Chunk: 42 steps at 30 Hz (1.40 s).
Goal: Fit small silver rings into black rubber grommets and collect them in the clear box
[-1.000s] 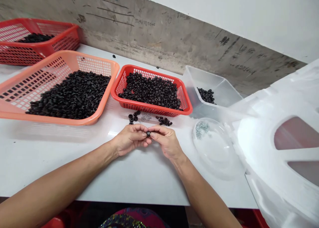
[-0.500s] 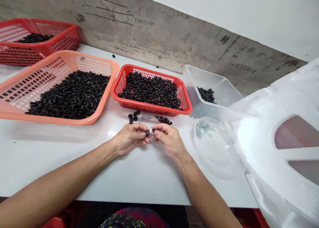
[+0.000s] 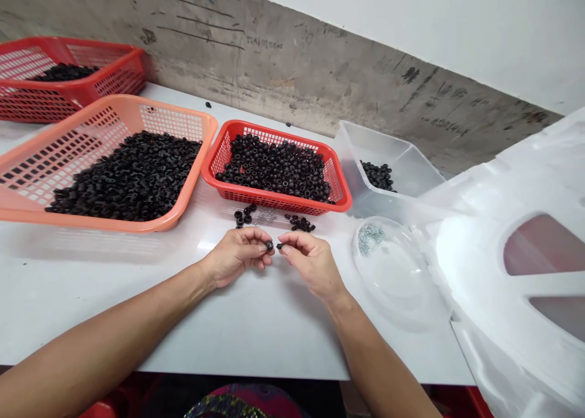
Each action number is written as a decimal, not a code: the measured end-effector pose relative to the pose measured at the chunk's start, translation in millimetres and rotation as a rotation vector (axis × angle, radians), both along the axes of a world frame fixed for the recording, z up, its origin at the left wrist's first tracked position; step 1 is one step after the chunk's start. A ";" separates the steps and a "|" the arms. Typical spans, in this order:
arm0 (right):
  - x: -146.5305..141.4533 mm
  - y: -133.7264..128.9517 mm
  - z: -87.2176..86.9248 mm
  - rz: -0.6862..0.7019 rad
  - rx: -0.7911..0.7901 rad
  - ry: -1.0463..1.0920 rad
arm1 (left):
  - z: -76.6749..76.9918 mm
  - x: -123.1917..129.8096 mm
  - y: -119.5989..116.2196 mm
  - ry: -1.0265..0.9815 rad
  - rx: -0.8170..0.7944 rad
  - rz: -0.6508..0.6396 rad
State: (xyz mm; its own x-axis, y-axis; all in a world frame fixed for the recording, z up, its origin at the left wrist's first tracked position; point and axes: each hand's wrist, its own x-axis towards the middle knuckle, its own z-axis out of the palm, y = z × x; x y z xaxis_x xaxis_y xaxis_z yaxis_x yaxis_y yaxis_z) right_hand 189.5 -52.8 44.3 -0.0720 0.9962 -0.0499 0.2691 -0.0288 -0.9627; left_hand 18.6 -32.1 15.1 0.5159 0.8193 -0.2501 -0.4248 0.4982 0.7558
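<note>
Between the thumb and fingers of my left hand (image 3: 240, 255) is a small round black plastic piece (image 3: 269, 245) with a hole. My right hand (image 3: 311, 258) pinches a smaller black plastic piece (image 3: 280, 246), its tip pointing at the round one. A narrow gap separates the two pieces. Just beyond my fingers on the table lie several black rings (image 3: 244, 216), a little heap of small metal springs (image 3: 265, 216) and a cluster of small black pieces (image 3: 301, 223).
A red basket (image 3: 278, 200) of black rings stands ahead, an orange basket (image 3: 171, 222) of small black parts to its left. Farther left is another red basket (image 3: 114, 70). At right are a clear bin (image 3: 411, 162), a clear dish (image 3: 397, 284) with metal bits, and a large white plastic form (image 3: 475, 247).
My right hand has drawn slightly away from the left, and the small black piece in its fingertips now shows more. The left hand has barely moved.
</note>
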 end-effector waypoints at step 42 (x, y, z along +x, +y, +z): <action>-1.2 -0.9 -5.7 0.067 -0.025 -0.250 | 1.5 3.5 -9.1 0.527 0.336 -0.060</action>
State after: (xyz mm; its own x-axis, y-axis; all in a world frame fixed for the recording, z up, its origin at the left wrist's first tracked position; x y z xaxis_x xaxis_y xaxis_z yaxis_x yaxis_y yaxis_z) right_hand 188.3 -53.6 38.7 -0.1203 0.9878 -0.0988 0.5008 -0.0256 -0.8652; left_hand 22.1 -41.3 16.6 0.4406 0.8710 -0.2175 0.0691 0.2086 0.9756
